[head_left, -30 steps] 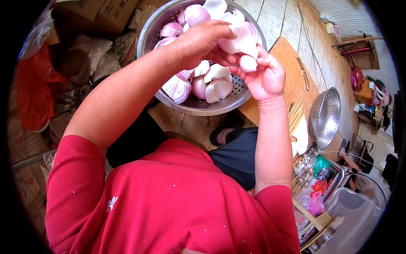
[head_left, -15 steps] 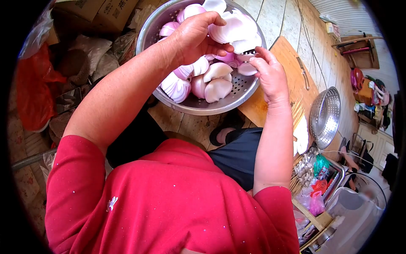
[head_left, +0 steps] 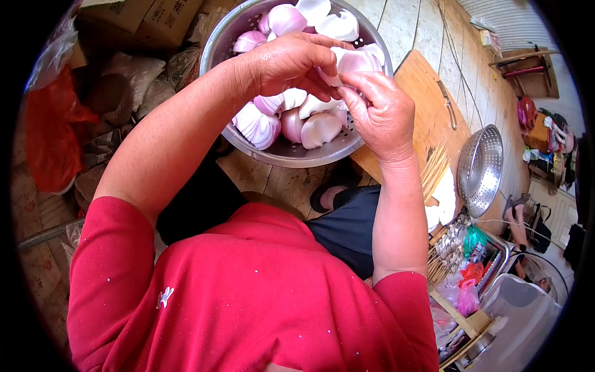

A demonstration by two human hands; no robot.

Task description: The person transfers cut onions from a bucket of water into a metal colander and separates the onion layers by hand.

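Note:
Purple-and-white onion layers (head_left: 358, 62) are between my two hands, over the metal colander (head_left: 279, 160). My left hand (head_left: 297, 65) is closed, its thumb and fingers around the left side of the onion layers. On the near right side, my right hand (head_left: 385, 115) pinches the same layers, thumb and fingers close to the left fingertips. Beneath and around the hands, the colander holds several cut onion pieces (head_left: 257, 127), some halved, some peeled into cupped layers. My left fingers hide part of the held layers.
Right of the colander lies a wooden board (head_left: 427, 93) with a knife (head_left: 446, 105) and thin skewers (head_left: 437, 167). A second colander (head_left: 480, 170) stands beyond it. Cardboard boxes (head_left: 142, 31) and a red plastic bag (head_left: 56, 130) are at the left.
My hands have come together, the right one moving up and left onto the onion layers. A large white onion layer now lies at the colander's far side, out of my hands.

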